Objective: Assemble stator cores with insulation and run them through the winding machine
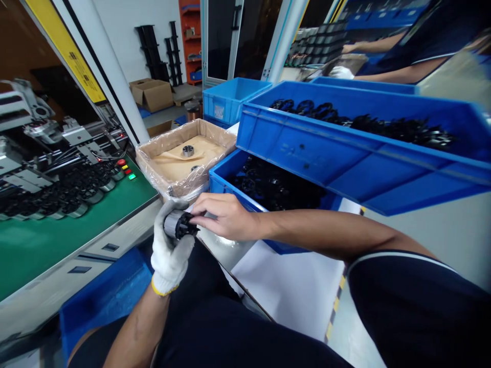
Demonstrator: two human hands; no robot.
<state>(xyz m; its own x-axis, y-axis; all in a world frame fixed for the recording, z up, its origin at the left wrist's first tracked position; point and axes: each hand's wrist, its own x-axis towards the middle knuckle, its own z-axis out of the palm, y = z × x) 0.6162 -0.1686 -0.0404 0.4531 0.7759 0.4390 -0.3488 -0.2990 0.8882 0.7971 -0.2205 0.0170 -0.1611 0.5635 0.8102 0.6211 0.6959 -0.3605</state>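
Clamping a metal cylinder (172, 224) in the gloved left hand (169, 255), with grip wrapped round its side. Pointing its black end piece (186, 226) toward the bare right hand (226, 217). Pinching the rim of that end piece with the right hand, with thumb and forefinger meeting there in a second grip. Holding cylinder and end piece together in the air, just off the corner of the green counter (115, 217) and in front of the near corner of the plastic-lined box (157, 173).

Noting black-topped metal parts (79, 209) crowding the green counter beneath machine fixtures (79, 135), plus coloured buttons (128, 171) sitting along its right edge.

Seeing a metal ring (187, 151) lying near the middle of the lined box; also a second metal part (194, 167) by its near right wall, too small to identify.

Recording, right of the box, a lower blue bin (217, 186) holding black parts, partly overlapped by an upper blue bin (345, 161) also holding black parts. Finding a lighter blue bin (218, 110) standing beyond the box's far right corner. Observing a co-worker (425, 38) past the upper bin's far edge, with a white-gloved hand (341, 73) reaching near stacked metal parts (318, 43).
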